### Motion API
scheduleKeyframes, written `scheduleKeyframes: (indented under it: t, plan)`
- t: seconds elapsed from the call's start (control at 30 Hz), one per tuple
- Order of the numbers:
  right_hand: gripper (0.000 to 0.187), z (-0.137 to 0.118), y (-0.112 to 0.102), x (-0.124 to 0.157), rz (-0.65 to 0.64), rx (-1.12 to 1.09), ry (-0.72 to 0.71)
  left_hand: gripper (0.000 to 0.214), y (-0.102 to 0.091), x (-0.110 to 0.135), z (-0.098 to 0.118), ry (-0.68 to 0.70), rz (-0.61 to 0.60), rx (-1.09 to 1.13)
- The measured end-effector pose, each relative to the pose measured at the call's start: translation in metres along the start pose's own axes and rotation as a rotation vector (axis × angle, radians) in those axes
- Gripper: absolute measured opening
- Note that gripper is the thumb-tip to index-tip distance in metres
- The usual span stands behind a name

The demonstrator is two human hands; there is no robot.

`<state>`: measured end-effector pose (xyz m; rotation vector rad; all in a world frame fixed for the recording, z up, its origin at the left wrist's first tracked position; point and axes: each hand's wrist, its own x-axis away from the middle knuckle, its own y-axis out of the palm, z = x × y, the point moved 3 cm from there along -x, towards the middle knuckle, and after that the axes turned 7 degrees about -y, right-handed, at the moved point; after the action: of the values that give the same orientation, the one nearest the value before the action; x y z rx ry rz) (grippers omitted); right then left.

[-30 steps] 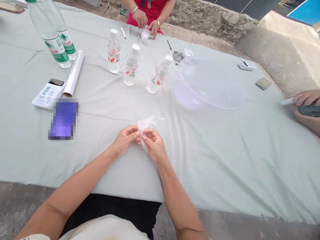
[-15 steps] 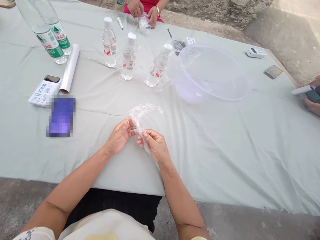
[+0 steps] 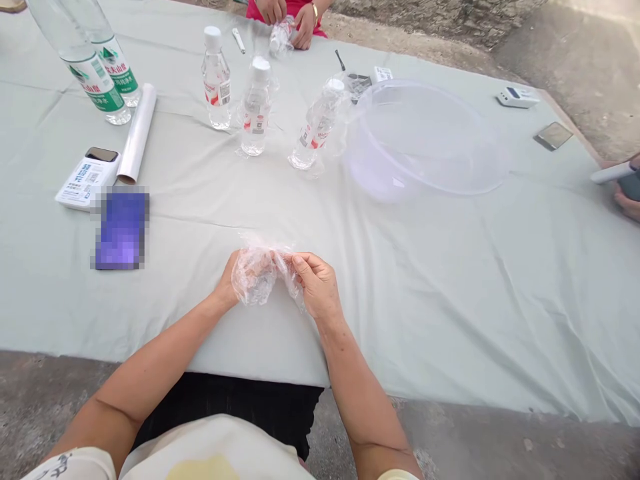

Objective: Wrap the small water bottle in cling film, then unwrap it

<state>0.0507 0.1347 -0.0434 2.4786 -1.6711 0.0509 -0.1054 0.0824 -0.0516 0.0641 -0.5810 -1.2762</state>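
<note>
Crinkled, glossy clear plastic film [image 3: 257, 277], a smooth translucent plastic basin [image 3: 380, 170] and matt, creased tablecloth fabric [image 3: 440, 287]

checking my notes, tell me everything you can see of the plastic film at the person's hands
The plastic film is thin, clear and crumpled, with shiny creases. Its left part bunches over the left hand, whose fingers show through it; a narrower gathered part hangs by the right hand, which pinches it between thumb and fingers. It is over the near part of the pale cloth; whether it touches the cloth is unclear.
</note>
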Motion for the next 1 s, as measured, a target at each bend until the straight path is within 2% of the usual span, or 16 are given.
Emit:
scheduleKeyframes:
  t: [0.07,0.17,0.27,0.33,0.43,0.53,0.6,0.67,0.73,0.83,1.0]
  plan:
    - [0.024,0.002,-0.003,-0.002,0.050,-0.060,0.013,0.024,-0.002,-0.002,0.002,0.010,0.008,0.021]
    - [0.026,0.004,-0.007,-0.006,0.109,-0.186,0.031,0.028,-0.008,-0.007,0.007,-0.004,0.057,0.167]
    - [0.031,0.005,-0.009,-0.010,0.143,-0.335,0.041,0.031,-0.014,-0.009,0.009,-0.064,0.169,0.324]
    - [0.035,0.006,-0.010,-0.011,0.175,-0.414,0.048,0.032,-0.019,-0.009,0.010,-0.103,0.256,0.317]
    - [0.037,0.009,-0.013,-0.013,0.218,-0.428,0.092,0.032,-0.023,-0.008,0.013,-0.059,0.292,0.160]
    - [0.035,0.010,-0.018,-0.014,0.264,-0.334,0.128,0.033,-0.026,-0.007,0.017,0.015,0.274,-0.015]
    - [0.033,0.008,-0.024,-0.014,0.306,-0.255,0.103,0.033,-0.029,-0.006,0.021,0.008,0.300,-0.102]
    - [0.030,0.004,-0.031,-0.015,0.341,-0.174,0.050,0.029,-0.035,-0.005,0.027,-0.009,0.377,-0.181]
    - [0.027,0.000,-0.037,-0.015,0.365,-0.075,0.003,0.025,-0.043,-0.001,0.036,0.010,0.510,-0.295]
    - [0.021,-0.005,-0.045,-0.016,0.398,0.086,-0.010,0.021,-0.050,0.005,0.049,0.064,0.665,-0.607]
    - [0.018,-0.004,-0.063,-0.023,0.425,0.350,-0.003,0.021,-0.053,0.006,0.052,0.010,0.756,-1.170]
